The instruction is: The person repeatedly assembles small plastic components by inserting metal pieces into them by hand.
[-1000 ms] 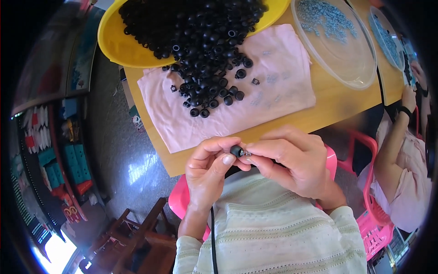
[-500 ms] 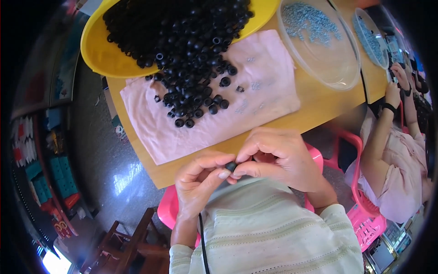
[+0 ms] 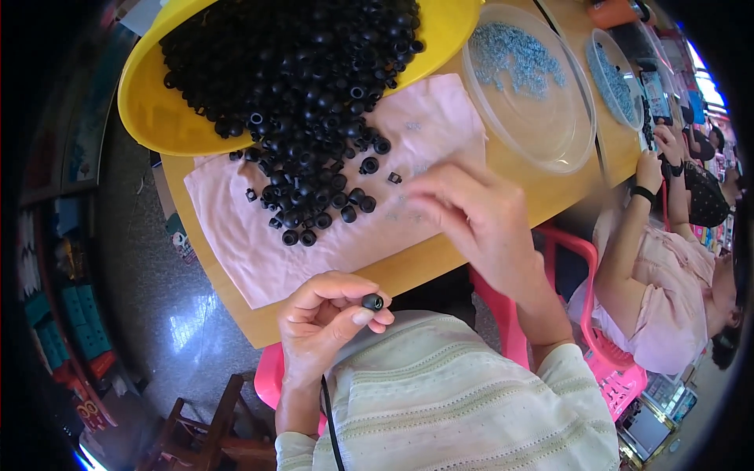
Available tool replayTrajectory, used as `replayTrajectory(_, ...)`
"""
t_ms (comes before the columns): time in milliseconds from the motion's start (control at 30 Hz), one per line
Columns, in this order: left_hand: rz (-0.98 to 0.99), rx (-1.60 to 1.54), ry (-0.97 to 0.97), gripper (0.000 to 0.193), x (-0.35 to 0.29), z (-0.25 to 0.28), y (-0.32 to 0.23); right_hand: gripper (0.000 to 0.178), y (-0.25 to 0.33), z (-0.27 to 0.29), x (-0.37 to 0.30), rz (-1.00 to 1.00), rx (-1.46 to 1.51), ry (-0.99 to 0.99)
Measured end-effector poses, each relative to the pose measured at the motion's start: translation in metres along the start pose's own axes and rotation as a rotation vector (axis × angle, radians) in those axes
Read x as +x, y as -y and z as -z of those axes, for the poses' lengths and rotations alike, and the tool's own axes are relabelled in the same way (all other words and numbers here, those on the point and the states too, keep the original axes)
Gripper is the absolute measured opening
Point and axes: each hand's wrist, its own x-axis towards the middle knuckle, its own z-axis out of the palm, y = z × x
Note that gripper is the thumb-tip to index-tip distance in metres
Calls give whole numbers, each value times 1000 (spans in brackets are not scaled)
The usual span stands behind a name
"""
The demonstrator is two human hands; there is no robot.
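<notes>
Between the thumb and fingers of my left hand point(image 3: 320, 318) is a small rounded black plastic piece point(image 3: 372, 302), its hollow end showing. My right hand point(image 3: 479, 216) reaches over the pink cloth point(image 3: 251, 271), somewhat blurred; thumb and forefinger look slightly apart, and I see nothing between them. Tiny pale bits point(image 3: 412, 125) lie on the cloth, some close to those fingertips. Many similar black pieces point(image 3: 302, 208) spill onto the cloth out of a tilted yellow basin point(image 3: 145, 118). One small square-looking black part point(image 3: 394, 178) sits apart, left of my right fingertips.
A clear oval tray point(image 3: 577, 149) with small blue pieces point(image 3: 518, 59) stands on the wooden table point(image 3: 542, 192) to the right. Beyond it is a second clear tray point(image 3: 628, 114). At right a person in pink point(image 3: 652, 306) sits on a pink chair point(image 3: 585, 259).
My right hand has left the black piece and moved up and forward over the cloth. The left hand keeps the piece, its hollow end now visible. The whole view has shifted slightly.
</notes>
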Motion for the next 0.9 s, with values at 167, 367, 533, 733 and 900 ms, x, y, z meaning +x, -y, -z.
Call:
replayTrajectory(167, 22, -28, -36, 20, 0, 1, 1, 11, -15, -8, 16, 131, -170, -11)
replayTrajectory(367, 23, -120, 14, 20, -4, 5, 4, 12, -16, -9, 14, 173, -271, 31)
replayTrajectory(533, 3, -186, 33, 19, -5, 1, 3, 14, -12, -3, 14, 196, -202, 6)
replayTrajectory(733, 11, -253, 45, 18, -2, -9, -5, 12, 22, 10, -16, -188, 455, 106)
replayTrajectory(900, -27, -176, 64, 19, -4, -16, -5, 11, 35, 9, -31, -161, 864, 176)
